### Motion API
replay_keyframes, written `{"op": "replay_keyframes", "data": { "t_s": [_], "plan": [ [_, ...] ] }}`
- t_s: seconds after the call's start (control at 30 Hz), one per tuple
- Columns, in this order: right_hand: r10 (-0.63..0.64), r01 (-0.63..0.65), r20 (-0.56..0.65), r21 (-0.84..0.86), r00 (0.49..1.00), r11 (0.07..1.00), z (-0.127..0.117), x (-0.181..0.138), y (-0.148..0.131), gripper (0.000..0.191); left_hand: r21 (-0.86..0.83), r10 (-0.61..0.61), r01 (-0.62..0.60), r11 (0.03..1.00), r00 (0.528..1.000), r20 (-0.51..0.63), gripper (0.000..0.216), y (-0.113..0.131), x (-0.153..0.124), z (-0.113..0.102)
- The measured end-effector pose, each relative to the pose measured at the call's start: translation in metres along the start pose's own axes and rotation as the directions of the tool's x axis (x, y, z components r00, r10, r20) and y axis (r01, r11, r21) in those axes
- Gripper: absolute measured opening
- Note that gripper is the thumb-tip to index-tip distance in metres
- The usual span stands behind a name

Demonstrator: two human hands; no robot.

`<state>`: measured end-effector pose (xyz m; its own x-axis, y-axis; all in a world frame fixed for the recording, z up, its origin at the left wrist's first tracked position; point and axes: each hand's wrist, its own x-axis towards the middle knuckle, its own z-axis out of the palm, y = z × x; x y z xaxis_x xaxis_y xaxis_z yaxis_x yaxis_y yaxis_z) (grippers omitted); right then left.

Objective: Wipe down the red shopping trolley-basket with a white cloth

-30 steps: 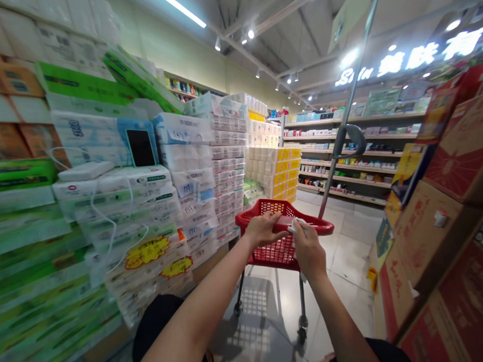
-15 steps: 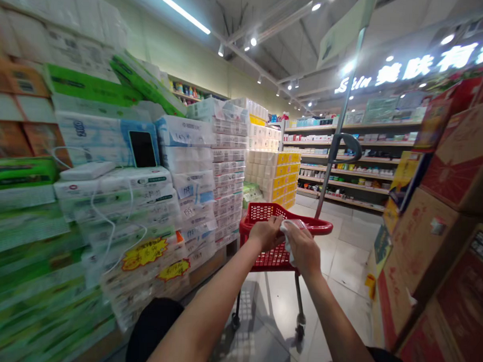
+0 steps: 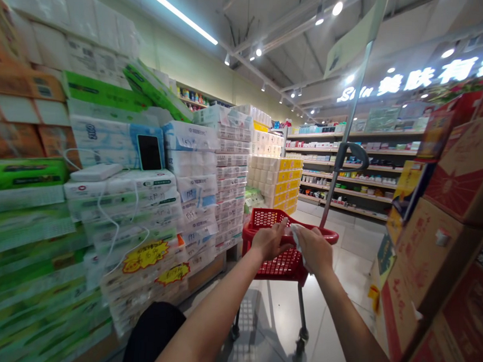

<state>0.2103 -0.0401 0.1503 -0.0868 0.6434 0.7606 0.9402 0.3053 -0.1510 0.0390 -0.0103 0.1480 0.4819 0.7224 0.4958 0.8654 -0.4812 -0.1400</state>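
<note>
In front of me is a red shopping cart (image 3: 280,267) with a perforated plastic basket and a curved red handle. My right hand (image 3: 317,251) holds a crumpled white cloth or tissue (image 3: 297,236) over the handle area. Just to its left, above the basket, my left hand (image 3: 268,242) has its fingers apart and nothing in it. Whether the left fingers touch the cart I cannot tell. A grey metal pole (image 3: 339,168) with a dark curved hook-like handle rises at the cart's far right.
Stacked packs of tissue paper (image 3: 191,184) line the left side, with a phone (image 3: 150,152), a white power bank (image 3: 96,171) and white cables on them. Cardboard boxes (image 3: 431,251) are piled on the right. Stocked shelves (image 3: 353,166) stand behind, beyond the tiled floor (image 3: 341,279).
My left hand has loosened and spread its fingers, moving slightly away from the cloth. My right hand still holds the cloth. The whole view has shifted a little.
</note>
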Motion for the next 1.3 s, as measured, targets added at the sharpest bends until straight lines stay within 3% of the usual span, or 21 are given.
{"op": "replay_keyframes", "data": {
  "t_s": [0.1,0.17,0.27,0.37,0.43,0.7,0.83,0.93,1.0,1.1,1.2,1.3],
  "plan": [
    [-0.098,0.098,0.005,0.079,0.995,0.992,0.008,-0.002,-0.031,0.032,0.011,0.033,-0.033,0.999,0.999,0.023,0.071,-0.005,-0.002,0.001],
    [-0.154,0.153,-0.004,0.088,0.988,0.984,0.010,-0.006,-0.031,0.031,-0.003,0.043,-0.043,0.999,0.999,0.019,0.074,-0.009,-0.004,0.001],
    [-0.173,0.174,-0.020,0.033,0.985,0.984,0.006,-0.010,-0.001,0.032,-0.027,0.023,-0.023,0.999,1.000,-0.009,0.085,-0.008,-0.006,-0.001],
    [-0.042,0.040,-0.048,-0.040,0.998,0.998,-0.003,-0.012,0.034,0.034,-0.024,-0.004,0.003,1.000,1.000,-0.024,0.087,0.000,-0.003,-0.002],
    [0.013,-0.018,-0.061,-0.074,0.998,0.997,-0.007,-0.011,0.042,0.033,-0.026,-0.014,0.013,1.000,0.999,-0.034,0.085,0.007,0.000,-0.001],
    [-0.058,0.058,0.002,0.003,0.998,0.998,0.011,-0.003,-0.024,0.030,-0.037,-0.056,0.056,0.998,0.998,-0.009,0.076,0.014,0.007,0.008],
    [-0.032,0.033,-0.021,0.043,0.999,0.999,0.008,-0.009,0.017,0.035,-0.035,-0.022,0.021,0.999,1.000,-0.010,0.080,0.011,0.003,0.003],
    [0.173,-0.173,-0.043,-0.003,0.984,0.985,0.000,-0.012,0.060,0.040,-0.021,-0.049,0.049,0.999,0.999,-0.003,0.082,0.016,0.002,-0.001],
    [0.263,-0.264,-0.052,-0.007,0.963,0.965,-0.003,-0.012,0.069,0.041,-0.027,-0.066,0.066,0.997,0.998,-0.006,0.083,0.020,0.004,0.000],
    [0.221,-0.218,-0.077,0.040,0.972,0.975,0.005,-0.014,0.044,0.040,-0.046,-0.068,0.067,0.997,0.998,-0.019,0.082,0.024,0.006,0.002],
    [0.036,-0.016,-0.146,0.134,0.989,0.991,0.021,-0.020,0.003,0.039,-0.054,-0.066,0.066,0.996,0.998,-0.001,0.076,0.021,0.006,0.002],
    [-0.080,0.109,-0.159,0.180,0.984,0.978,0.030,-0.028,-0.013,0.037,-0.075,-0.043,0.043,0.996,0.999,0.011,0.077,0.013,0.003,0.000]
  ]
}}
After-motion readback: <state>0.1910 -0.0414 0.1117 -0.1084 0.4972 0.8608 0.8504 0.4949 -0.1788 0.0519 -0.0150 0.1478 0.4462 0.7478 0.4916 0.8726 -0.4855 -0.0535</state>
